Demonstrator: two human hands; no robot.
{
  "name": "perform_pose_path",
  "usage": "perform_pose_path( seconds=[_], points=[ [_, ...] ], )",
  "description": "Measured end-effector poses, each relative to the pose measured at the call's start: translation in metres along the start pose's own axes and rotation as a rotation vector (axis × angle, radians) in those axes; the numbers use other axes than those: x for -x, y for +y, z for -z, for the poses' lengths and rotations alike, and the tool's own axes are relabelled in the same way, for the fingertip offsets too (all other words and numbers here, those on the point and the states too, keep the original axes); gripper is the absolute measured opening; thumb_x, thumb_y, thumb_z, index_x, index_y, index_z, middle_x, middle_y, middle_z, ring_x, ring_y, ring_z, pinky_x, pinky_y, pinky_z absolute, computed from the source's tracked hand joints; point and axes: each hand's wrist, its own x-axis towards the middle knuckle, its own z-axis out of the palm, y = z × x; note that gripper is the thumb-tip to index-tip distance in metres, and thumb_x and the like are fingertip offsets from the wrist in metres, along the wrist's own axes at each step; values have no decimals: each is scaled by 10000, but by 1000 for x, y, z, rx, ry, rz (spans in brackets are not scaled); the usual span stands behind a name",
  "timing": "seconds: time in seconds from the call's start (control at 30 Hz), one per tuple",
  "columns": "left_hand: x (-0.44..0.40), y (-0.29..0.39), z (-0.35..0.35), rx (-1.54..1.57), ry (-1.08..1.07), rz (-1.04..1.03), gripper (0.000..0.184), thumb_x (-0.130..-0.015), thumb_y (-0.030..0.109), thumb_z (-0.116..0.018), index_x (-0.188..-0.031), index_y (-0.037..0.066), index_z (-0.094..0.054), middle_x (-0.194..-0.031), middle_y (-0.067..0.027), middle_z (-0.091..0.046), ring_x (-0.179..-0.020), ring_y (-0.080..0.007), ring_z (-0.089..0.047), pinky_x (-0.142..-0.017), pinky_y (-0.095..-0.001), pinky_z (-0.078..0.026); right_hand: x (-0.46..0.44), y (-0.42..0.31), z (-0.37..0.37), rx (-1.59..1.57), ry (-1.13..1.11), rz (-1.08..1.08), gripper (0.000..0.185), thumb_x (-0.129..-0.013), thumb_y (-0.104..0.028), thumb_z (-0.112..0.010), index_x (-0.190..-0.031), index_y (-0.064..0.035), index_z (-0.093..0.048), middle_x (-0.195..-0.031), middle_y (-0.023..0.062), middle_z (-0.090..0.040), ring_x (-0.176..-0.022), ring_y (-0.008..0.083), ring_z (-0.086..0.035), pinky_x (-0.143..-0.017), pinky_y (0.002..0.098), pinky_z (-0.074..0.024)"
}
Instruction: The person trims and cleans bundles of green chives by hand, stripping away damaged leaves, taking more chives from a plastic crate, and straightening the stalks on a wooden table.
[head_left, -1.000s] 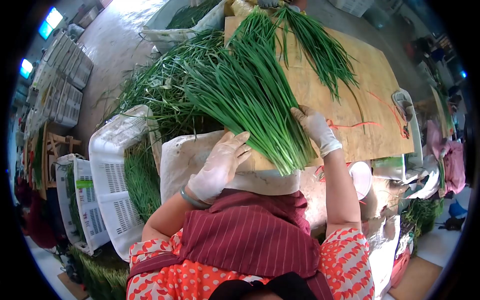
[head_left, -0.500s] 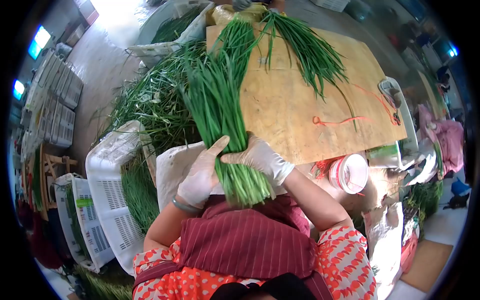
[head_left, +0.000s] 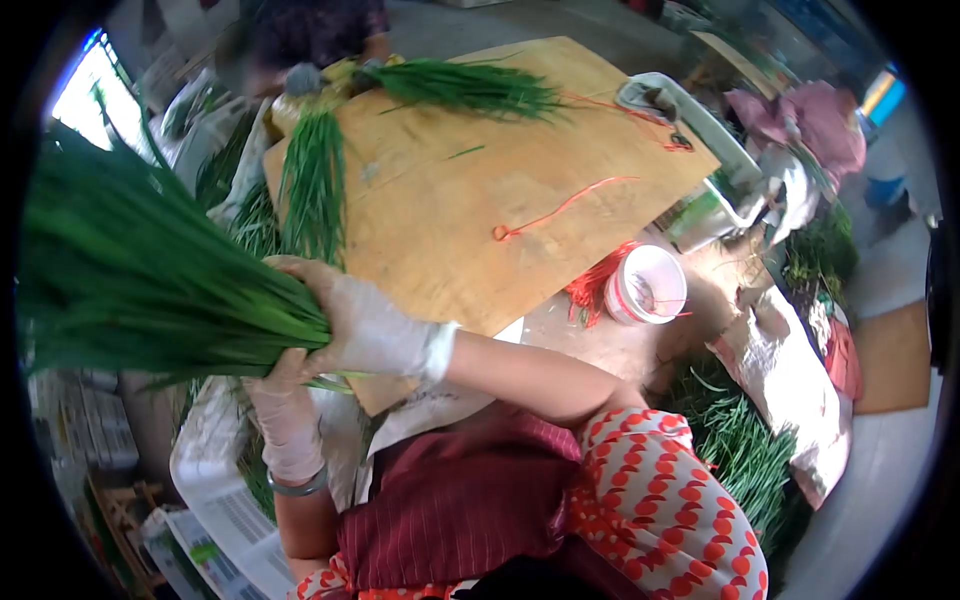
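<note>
Long-leaved green bunch (head_left: 170, 270): far left, held off the board, leaves fanned leftward.
White-gloved left hand (head_left: 285, 405): touches bunch's lower side near stem end; fingers partly hidden, closure unclear; should support from below.
White-gloved right hand (head_left: 370, 325): fingers clamped round stems; firm, even, non-crushing grip advisable.
Tan wooden board (head_left: 430, 215): right of bunch, carries thin red string (head_left: 560, 209).
</note>
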Motion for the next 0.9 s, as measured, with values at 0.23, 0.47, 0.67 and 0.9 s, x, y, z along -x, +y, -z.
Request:
perform_pose_path(
  seconds=[0.23,0.47,0.67,0.9],
  points=[
    [-27,-49,17,-137,-99,139,392,-723,-41,-609,-1106,-15,-535,-1051,-77,-572,-865,-163,-569,-760,-293,-487,1,77,-7,-230,3,1,983,-587,-137,-817,-1367,-29,-229,-1291,141,-431,-1225,232,-385,-1021,346,-328],
    [-42,-104,42,-147,-81,83,398,-746,-64,-618,-1119,35,-520,-1011,-35,-559,-835,-114,-525,-664,-251,-467,10,93,-9,-271,10,-184,876,-655,-125,-785,-1345,-12,-256,-1273,165,-436,-1204,247,-403,-1012,351,-331],
    [-37,-63,16,-77,-65,83,459,-740,-70,-630,-1173,27,-511,-1132,-70,-557,-984,-173,-555,-864,-307,-459,3,71,2,-134,73,-121,877,-594,-58,-767,-1321,5,-280,-1231,196,-469,-1175,284,-451,-987,346,-364],
    [-35,-64,15,34,-154,132,414,-758,-34,-627,-1154,18,-517,-1104,-71,-566,-955,-171,-567,-814,-303,-482,-2,74,6,-194,77,-10,901,-619,-193,-790,-1334,-1,-277,-1243,202,-461,-1185,300,-440,-988,363,-362]
  ],
)
